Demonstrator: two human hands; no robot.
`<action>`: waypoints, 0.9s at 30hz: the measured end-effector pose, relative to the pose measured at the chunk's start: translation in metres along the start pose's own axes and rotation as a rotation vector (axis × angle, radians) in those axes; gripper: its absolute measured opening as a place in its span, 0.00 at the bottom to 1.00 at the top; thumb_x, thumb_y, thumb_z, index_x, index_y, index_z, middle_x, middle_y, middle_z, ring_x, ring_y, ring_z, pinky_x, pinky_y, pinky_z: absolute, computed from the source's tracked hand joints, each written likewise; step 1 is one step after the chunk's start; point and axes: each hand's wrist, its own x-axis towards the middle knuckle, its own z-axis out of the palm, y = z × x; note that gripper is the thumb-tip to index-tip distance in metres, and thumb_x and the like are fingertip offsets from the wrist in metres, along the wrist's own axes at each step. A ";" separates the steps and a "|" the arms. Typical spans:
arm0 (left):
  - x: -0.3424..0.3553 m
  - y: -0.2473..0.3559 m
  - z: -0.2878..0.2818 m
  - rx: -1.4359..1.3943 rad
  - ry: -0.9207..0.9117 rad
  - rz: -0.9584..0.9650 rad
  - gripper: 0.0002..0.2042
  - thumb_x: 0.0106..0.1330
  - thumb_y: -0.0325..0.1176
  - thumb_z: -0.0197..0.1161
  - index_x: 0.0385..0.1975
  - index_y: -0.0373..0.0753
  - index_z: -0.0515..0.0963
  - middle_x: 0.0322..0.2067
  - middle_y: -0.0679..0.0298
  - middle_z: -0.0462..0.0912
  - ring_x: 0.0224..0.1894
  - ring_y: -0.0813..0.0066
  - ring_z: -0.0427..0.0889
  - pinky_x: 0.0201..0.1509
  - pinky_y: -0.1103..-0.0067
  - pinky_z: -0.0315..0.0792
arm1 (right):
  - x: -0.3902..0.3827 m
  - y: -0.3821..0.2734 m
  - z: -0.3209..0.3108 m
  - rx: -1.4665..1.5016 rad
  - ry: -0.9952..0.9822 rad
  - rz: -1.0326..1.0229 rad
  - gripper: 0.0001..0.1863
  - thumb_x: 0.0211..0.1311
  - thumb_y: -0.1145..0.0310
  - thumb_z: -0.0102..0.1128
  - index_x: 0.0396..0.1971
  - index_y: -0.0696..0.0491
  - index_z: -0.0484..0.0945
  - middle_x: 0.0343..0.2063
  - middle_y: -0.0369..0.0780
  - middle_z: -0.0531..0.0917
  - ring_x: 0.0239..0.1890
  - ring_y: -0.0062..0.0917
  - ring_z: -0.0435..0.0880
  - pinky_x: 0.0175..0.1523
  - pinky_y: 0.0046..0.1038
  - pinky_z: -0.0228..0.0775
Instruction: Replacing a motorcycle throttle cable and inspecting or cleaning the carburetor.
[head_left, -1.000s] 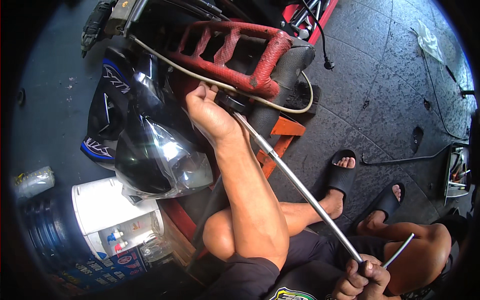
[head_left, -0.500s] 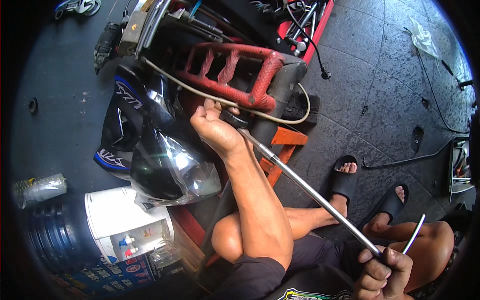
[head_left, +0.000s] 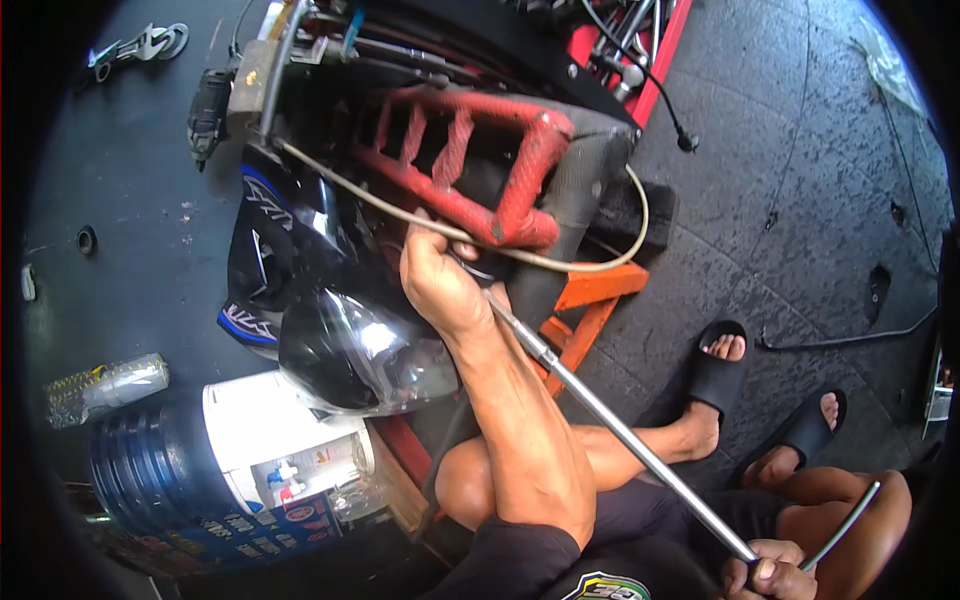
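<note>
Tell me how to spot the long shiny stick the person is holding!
Find the red metal frame at the top. Below it the left hand steadies one end of a long silver rod, which slants down to the right hand at the bottom edge. It is straight and shiny, unlike the thin, curving beige cable nearby.

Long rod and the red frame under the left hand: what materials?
Long rod: looks like bare polished steel, silver with bright glints. Red frame: probably painted metal, the coat dull and worn. Left hand rests beside it; right hand grips the rod's end.
</note>
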 end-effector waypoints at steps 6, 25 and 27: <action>0.000 0.001 -0.001 -0.024 0.052 -0.019 0.09 0.57 0.27 0.45 0.20 0.38 0.74 0.17 0.69 0.69 0.20 0.82 0.63 0.28 0.84 0.58 | -0.002 0.000 0.006 -0.069 -0.005 -0.007 0.15 0.70 0.61 0.52 0.32 0.60 0.67 0.11 0.30 0.56 0.09 0.15 0.50 0.14 0.22 0.44; 0.002 -0.002 -0.002 -0.065 0.024 0.024 0.09 0.58 0.26 0.45 0.21 0.37 0.74 0.18 0.68 0.71 0.19 0.82 0.65 0.25 0.84 0.59 | -0.003 0.029 0.001 -0.647 0.083 -0.338 0.19 0.68 0.57 0.58 0.31 0.60 0.71 0.12 0.31 0.64 0.11 0.14 0.56 0.17 0.22 0.47; 0.001 0.000 -0.002 0.000 0.041 0.036 0.09 0.58 0.27 0.45 0.21 0.37 0.74 0.18 0.67 0.72 0.19 0.81 0.65 0.25 0.84 0.60 | -0.002 0.030 -0.001 -0.862 0.033 -0.426 0.18 0.68 0.57 0.57 0.32 0.60 0.71 0.12 0.32 0.65 0.11 0.14 0.58 0.18 0.21 0.48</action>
